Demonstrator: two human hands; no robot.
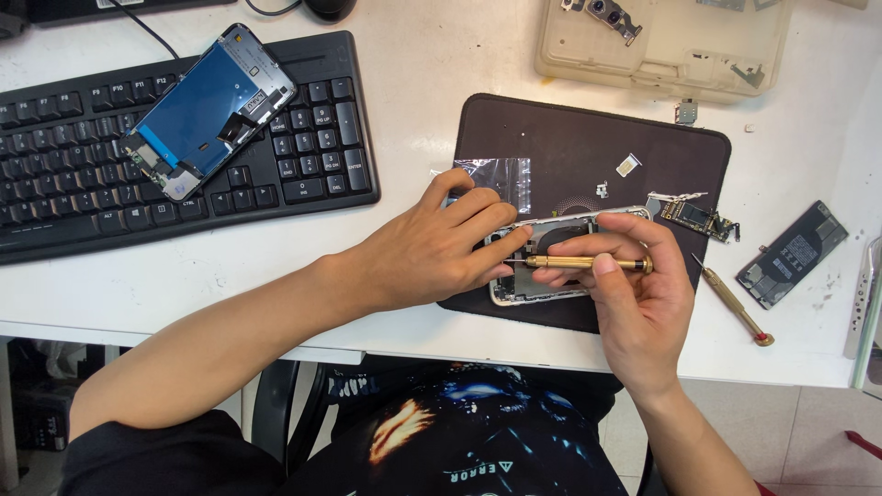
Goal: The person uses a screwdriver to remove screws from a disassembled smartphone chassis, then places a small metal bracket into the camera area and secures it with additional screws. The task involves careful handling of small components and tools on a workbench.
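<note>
An opened phone body (pixel 542 241) lies on a dark work mat (pixel 588 147) at the table's near edge. My left hand (pixel 441 243) rests on the phone's left end, fingers pressing it down. My right hand (pixel 634 294) holds a small brass screwdriver (pixel 588 263) level, with its tip pointing left into the phone body beside my left fingertips. Much of the phone is hidden under both hands.
A black keyboard (pixel 303 156) at left carries a detached phone screen (pixel 207 110). A clear plastic bag (pixel 501 174), small parts and a circuit board (pixel 694 219) lie on the mat. A second screwdriver (pixel 735 303), a phone battery (pixel 792 254) and a beige parts tray (pixel 661 41) sit at right.
</note>
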